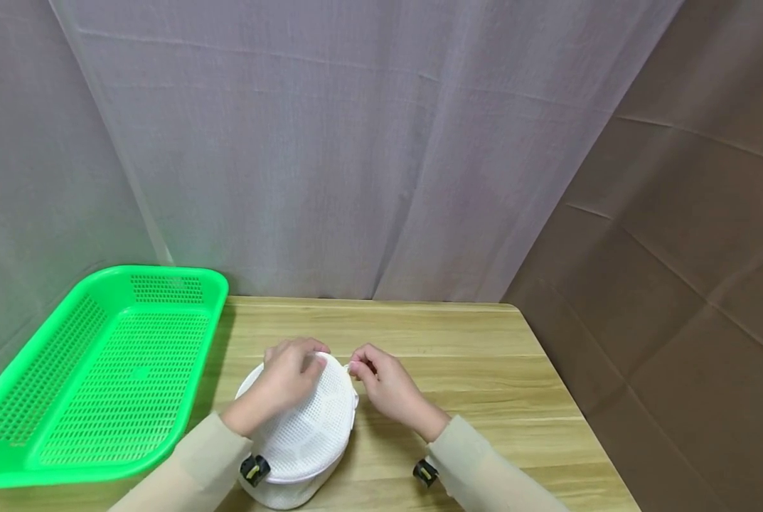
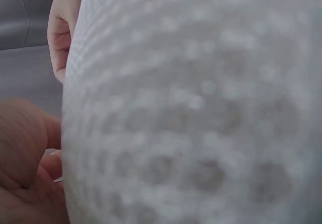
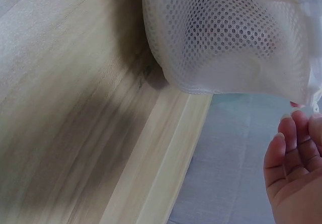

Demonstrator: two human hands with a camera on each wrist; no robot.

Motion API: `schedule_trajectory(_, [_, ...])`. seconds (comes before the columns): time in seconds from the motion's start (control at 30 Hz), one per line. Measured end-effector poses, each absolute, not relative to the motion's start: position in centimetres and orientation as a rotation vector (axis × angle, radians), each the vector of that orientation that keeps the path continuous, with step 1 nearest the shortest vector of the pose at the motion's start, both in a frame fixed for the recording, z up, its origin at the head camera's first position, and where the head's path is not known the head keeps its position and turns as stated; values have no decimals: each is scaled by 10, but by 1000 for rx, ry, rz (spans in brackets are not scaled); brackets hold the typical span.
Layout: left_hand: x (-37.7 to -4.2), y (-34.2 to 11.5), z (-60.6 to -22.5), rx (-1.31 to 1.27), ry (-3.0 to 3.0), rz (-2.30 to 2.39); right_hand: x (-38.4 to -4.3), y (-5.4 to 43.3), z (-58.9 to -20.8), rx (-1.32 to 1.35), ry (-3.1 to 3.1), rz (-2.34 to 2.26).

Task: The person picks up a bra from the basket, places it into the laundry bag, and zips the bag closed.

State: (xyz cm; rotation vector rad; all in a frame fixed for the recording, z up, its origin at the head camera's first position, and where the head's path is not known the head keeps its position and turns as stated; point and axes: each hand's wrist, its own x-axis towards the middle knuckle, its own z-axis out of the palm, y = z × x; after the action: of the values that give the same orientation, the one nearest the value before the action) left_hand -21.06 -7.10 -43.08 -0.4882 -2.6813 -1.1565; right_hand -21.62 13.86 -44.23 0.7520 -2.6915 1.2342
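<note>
A round white mesh laundry bag stands on the wooden table, its flat top tilted toward me. My left hand grips its far left rim, thumb lying over the mesh top. At the bag's upper right edge, my right hand pinches a small white zipper pull; the right wrist view shows its fingers curled by the zippered rim. Blurred mesh of the bag fills most of the left wrist view and hides part of both hands.
A green plastic basket with slotted sides sits on the left of the table. Grey cloth hangs behind the table, and brown cloth hangs along the right.
</note>
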Motion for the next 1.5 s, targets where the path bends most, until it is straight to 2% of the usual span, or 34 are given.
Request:
schedule_trajectory(0.47, [-210,-70,-435,-486,-2649,-1129,-215,137,-445,784,-2722,1281])
schedule_trajectory(0.97, [-215,-80,-433,-317,-2653,-1264,-214,137,-447,793,-2713,1248])
schedule_trajectory(1.5, [-209,-71,-431,-609,-2624,-1136,-215,134,-448,774,-2700,1267])
